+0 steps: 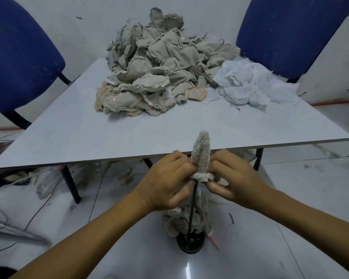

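Head view: I see the left hand [165,182] and right hand [232,178] pinching the hem of a fuzzy plush piece [201,154], upright on the rod [192,208] below the table [69,137] edge. Few finished pieces [181,222] lie at the rod's foot. The big pile [159,73] looks untouched, so I judge most is left.

No readable text or labels

Table [69,137], spanning mid-frame, is carrying a heap [159,63] of beige fabric pieces at upper centre and white wadding [250,85] at upper right. Floor [290,198] is bearing a black stand [190,243] at lower centre and wires [0,228] at lower left.
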Demonstrator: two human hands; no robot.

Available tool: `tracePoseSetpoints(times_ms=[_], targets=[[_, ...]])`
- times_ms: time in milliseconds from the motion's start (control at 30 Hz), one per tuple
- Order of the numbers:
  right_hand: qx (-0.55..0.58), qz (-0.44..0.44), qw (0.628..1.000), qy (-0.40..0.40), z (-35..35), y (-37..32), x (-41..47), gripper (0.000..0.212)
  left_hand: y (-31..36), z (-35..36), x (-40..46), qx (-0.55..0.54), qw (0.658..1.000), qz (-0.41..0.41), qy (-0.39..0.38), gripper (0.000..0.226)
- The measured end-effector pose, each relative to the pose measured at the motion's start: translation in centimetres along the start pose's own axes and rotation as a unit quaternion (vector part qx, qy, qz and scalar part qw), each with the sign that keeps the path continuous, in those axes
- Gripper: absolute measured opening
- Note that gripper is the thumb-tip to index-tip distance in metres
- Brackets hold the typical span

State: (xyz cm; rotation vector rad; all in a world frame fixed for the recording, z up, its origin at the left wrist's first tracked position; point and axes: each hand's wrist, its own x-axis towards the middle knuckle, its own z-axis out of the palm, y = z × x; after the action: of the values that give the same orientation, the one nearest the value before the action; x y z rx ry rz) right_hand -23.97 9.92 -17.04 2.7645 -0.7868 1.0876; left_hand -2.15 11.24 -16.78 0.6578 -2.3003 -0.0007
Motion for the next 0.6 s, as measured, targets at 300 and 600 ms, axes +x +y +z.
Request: tracePoseSetpoints(times_ms=[300,600], targets=[[-0.011,0.027,0.981,0.191,-5.0,-0.6,7.0,0.023,0.7,-5.8,7.3,-0.032,0.992,-0.011,0.12,0.016],[0.14,0.345,0.909,0.19,-4.2,2.0,9.5,0.03,-0.5,-5.0,11.5,-0.307,0.903,-0.289,0.079,0.011]])
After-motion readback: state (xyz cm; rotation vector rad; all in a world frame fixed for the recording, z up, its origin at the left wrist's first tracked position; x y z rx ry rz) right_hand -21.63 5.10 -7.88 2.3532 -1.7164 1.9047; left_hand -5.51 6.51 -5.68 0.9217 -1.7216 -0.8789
